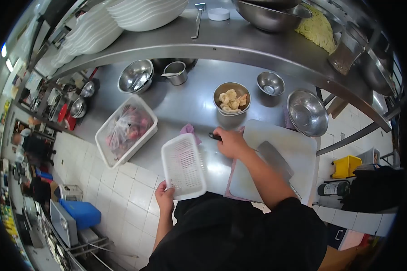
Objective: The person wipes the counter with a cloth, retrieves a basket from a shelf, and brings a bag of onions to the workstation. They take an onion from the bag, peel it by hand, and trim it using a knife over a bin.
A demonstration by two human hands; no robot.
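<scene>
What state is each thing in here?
White basket: empty, held in left hand
Black handle: gripped in right hand
Tub: holding a filled bag
Food bowl: holding pale pieces
Small bowl: empty
Large bowl by board: empty
Plates: stacked
Purple cloth: crumpled
Metal cup: utensil inside
Chopping board: lying flat

Along the near edge of the bench (190, 106), a tub (102, 151) is set left and a cutting board (296, 142) right — behind the board's far left corner, a bowl (219, 107) is placed.
</scene>
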